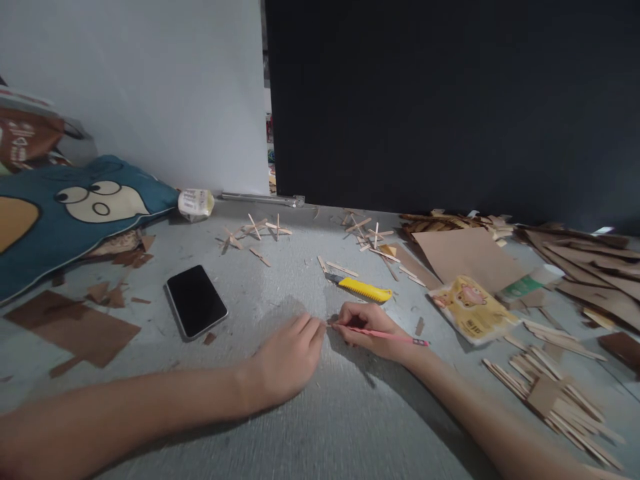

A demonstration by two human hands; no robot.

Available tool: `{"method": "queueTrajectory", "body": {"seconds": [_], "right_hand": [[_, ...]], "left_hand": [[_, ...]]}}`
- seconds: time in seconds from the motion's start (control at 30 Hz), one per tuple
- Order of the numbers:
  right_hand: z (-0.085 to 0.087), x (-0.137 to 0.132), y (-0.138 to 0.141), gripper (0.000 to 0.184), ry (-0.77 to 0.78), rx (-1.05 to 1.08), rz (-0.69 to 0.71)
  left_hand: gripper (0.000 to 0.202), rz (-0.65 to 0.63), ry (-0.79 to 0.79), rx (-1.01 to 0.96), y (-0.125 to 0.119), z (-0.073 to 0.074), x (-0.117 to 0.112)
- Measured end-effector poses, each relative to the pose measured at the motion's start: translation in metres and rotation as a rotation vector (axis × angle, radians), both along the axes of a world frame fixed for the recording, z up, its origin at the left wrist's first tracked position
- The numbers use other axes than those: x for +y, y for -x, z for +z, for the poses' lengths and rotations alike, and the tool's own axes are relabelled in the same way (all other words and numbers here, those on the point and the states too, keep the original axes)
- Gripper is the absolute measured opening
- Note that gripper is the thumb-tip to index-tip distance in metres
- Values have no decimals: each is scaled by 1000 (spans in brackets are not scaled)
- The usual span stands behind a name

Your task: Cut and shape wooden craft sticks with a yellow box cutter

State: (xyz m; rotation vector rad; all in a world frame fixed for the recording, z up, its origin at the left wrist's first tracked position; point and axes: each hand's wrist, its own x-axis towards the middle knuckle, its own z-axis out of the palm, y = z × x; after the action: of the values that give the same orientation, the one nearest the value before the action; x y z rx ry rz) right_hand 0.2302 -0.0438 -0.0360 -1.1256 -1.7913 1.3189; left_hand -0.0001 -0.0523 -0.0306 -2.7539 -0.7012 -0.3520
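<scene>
My right hand [373, 328] is closed around a pink pencil [395, 337], its tip pressed down near a small piece on the grey floor. My left hand [290, 357] rests on the floor right beside that tip, fingers curled and pinched on something too small to name. A yellow utility knife [361, 288] lies just beyond my right hand. A black phone [196, 301] lies face up to the left of my left hand.
Wooden sticks [550, 393] are piled at the right and scattered further back [260, 232]. Cardboard sheets [467, 257] and scraps [70, 330] lie on both sides. A yellow packet [473, 310], a blue cushion [75, 213] and a dark panel [450, 100] surround the spot.
</scene>
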Motion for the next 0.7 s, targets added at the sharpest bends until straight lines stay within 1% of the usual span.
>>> {"method": "queueTrajectory", "body": {"seconds": [0.07, 0.27, 0.47, 0.57, 0.7], "right_hand": [[0, 0, 0, 37, 16, -5, -19], [-2, 1, 1, 41, 25, 25, -15], [-2, 2, 0, 40, 10, 20, 10], [-4, 3, 1, 39, 11, 21, -8], [-3, 2, 1, 38, -30, -3, -16]], "left_hand": [[30, -1, -7, 0, 0, 0, 0], [30, -6, -25, -6, 0, -2, 1], [29, -12, 23, -25, 2, -1, 1], [25, -18, 13, -15, 1, -2, 1], [25, -4, 4, 7, -1, -1, 4]]}}
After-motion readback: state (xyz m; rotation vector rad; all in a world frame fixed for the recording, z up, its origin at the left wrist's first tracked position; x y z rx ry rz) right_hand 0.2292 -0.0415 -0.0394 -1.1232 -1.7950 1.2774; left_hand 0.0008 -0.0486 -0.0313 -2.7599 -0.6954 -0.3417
